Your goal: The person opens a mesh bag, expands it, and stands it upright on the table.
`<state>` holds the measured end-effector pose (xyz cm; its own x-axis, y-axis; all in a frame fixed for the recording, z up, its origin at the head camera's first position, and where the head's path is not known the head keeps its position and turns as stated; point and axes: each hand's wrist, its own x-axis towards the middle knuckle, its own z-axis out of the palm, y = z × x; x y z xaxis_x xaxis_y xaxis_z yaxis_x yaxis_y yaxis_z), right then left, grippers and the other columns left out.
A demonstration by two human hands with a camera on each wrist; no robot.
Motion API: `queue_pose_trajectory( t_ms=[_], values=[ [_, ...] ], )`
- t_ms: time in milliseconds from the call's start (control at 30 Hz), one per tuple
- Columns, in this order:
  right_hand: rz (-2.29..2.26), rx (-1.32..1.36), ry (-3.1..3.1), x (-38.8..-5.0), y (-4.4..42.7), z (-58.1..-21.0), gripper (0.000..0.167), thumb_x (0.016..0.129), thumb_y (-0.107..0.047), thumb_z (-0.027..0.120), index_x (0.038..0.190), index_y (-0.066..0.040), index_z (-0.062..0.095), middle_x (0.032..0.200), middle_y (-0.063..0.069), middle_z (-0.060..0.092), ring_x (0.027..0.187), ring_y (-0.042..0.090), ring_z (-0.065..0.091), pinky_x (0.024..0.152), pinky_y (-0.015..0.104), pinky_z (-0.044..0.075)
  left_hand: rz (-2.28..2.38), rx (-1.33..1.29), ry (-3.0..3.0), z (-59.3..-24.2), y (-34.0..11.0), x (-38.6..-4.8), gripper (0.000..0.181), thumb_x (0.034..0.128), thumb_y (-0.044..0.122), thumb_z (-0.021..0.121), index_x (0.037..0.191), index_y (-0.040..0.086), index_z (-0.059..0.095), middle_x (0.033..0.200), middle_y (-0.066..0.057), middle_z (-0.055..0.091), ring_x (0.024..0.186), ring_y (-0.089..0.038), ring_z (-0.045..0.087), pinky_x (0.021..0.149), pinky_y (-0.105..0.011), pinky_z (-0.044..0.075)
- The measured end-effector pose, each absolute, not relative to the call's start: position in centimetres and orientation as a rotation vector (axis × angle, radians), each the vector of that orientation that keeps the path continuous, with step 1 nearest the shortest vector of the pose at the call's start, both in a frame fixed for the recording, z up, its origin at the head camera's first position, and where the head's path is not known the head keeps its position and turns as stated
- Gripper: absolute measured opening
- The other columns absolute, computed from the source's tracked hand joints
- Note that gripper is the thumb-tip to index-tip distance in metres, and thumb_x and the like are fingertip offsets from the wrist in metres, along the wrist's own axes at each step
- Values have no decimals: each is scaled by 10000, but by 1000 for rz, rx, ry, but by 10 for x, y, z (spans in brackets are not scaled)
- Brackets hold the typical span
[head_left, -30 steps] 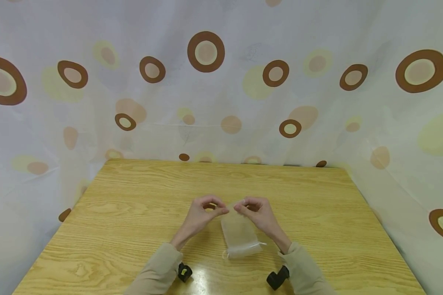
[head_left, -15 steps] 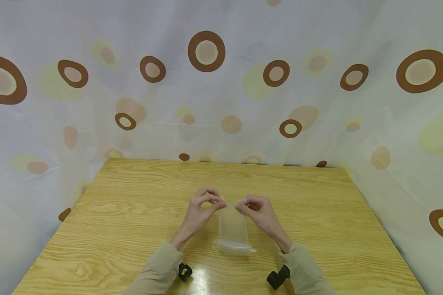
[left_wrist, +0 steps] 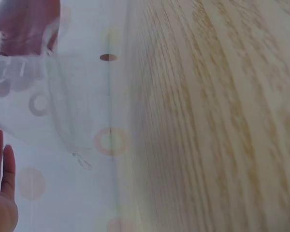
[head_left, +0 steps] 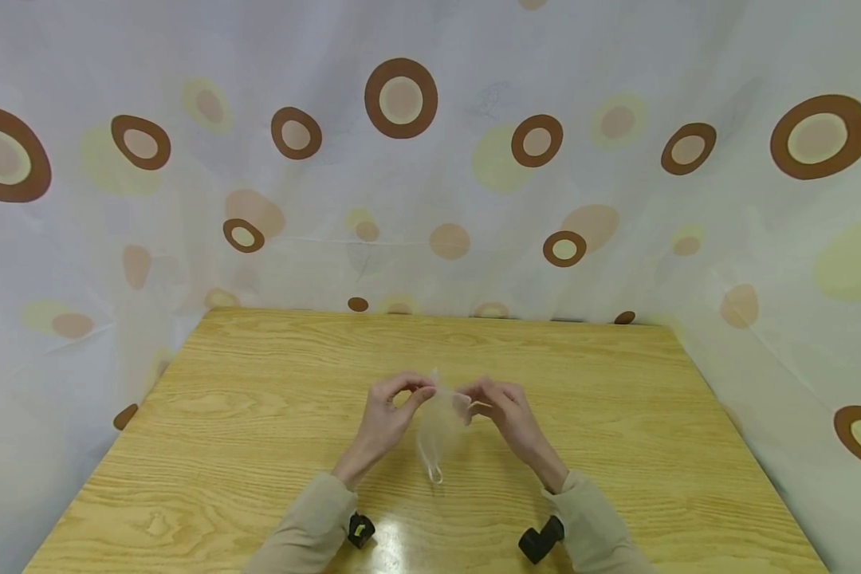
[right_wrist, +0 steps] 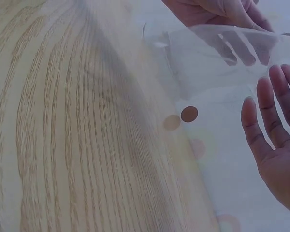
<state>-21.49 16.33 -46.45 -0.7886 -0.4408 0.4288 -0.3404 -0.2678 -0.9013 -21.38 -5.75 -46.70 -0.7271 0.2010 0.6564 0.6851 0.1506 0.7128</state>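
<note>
Sheer drawstring pouch (head_left: 441,426) hangs between the two hands, over the near middle of the worktop (head_left: 258,375). I read the left hand's (head_left: 389,408) grip as a pinch, thumb and finger holding the pouch near its upper end. The right hand (head_left: 511,413) is just beside the fabric; its fingertips blur, so I cannot tell whether that grip grasps anything. A white cord loop (head_left: 436,477) dangles at the lower end, and I cannot tell if it touches the wood.

I see broad stretches of woodgrain left and right of the hands, and beyond them up to the far edge, where a circle-patterned curtain (head_left: 448,187) rises. The curtain flanks both sides too. The near edge is cut off under the sleeves (head_left: 304,518), where a black device (head_left: 360,529) shows by the left cuff.

Both wrist views crop the hands. Through the thin cloth I make out fingers, but its folds and mouth stay indistinct.
</note>
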Motion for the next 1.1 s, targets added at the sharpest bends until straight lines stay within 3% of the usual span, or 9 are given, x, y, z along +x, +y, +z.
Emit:
queue_pose_trajectory(
  t_ms=[133, 200, 300, 400, 500, 633, 800, 933, 1100],
  values=[
    [-2166, -998, 1991, -212, 163, -463, 276, 1055, -51, 476, 1221, 49, 672, 1156, -117, 723, 922, 51, 663, 752, 272, 588, -1632, -862, -1987, -470, -58, -215, 70, 913, -21, 681, 957, -10, 735, 908, -175, 754, 861, -242, 725, 837, -276, 594],
    [-2102, -961, 2107, -210, 161, -462, 288, 1021, -32, 552, 1259, 117, 613, 1204, -55, 707, 964, 40, 657, 774, 259, 591, -1664, -867, -1974, -470, -58, -215, 78, 907, -36, 684, 958, -12, 738, 914, -186, 755, 872, -197, 734, 841, -281, 600],
    [-2025, -897, 2231, -207, 158, -459, 323, 984, -45, 629, 1270, 103, 610, 1220, 57, 689, 1023, 25, 638, 822, 244, 587, -1717, -880, -1976, -471, -58, -215, 87, 899, -48, 691, 967, -23, 740, 927, -205, 753, 879, -151, 735, 828, -285, 607],
    [-2021, -902, 2290, -205, 154, -458, 277, 963, -30, 653, 1212, 91, 647, 1145, 48, 709, 995, 17, 649, 838, 237, 585, -1746, -910, -1980, -472, -58, -214, 92, 899, -52, 693, 979, -36, 736, 934, -220, 751, 881, -138, 737, 818, -303, 614],
    [-2052, -945, 2317, -205, 153, -460, 223, 946, 17, 654, 1140, 125, 663, 1028, -70, 723, 941, -2, 673, 841, 222, 582, -1757, -935, -1981, -473, -57, -215, 99, 895, -66, 694, 983, -37, 730, 934, -226, 748, 887, -147, 741, 818, -320, 618],
    [-2054, -928, 2393, -206, 154, -460, 187, 925, 70, 650, 1100, 129, 682, 896, 19, 729, 844, -17, 675, 792, 191, 576, -1743, -943, -2002, -473, -57, -216, 126, 907, -56, 686, 1028, -22, 691, 947, -214, 736, 892, -157, 737, 825, -319, 616],
    [-2078, -864, 2460, -207, 155, -459, 174, 917, 88, 652, 1084, 117, 690, 837, -18, 704, 789, -20, 658, 733, 170, 566, -1769, -867, -2055, -471, -57, -214, 223, 937, -22, 670, 1142, -14, 583, 976, -197, 717, 906, -182, 716, 860, -277, 596],
    [-2133, -861, 2461, -208, 155, -460, 169, 912, 85, 662, 1076, 120, 684, 833, -61, 700, 767, -19, 657, 705, 167, 568, -1819, -797, -2084, -470, -57, -212, 243, 974, -1, 625, 1188, -54, 523, 1010, -195, 672, 958, -245, 685, 910, -257, 571],
    [-2191, -850, 2467, -208, 154, -462, 167, 908, 96, 660, 1069, 136, 673, 831, -153, 679, 772, -36, 656, 708, 146, 560, -1862, -813, -2103, -470, -56, -212, 261, 995, 15, 592, 1226, -47, 487, 1097, -251, 609, 1033, -388, 622, 933, -363, 568]
  ],
)
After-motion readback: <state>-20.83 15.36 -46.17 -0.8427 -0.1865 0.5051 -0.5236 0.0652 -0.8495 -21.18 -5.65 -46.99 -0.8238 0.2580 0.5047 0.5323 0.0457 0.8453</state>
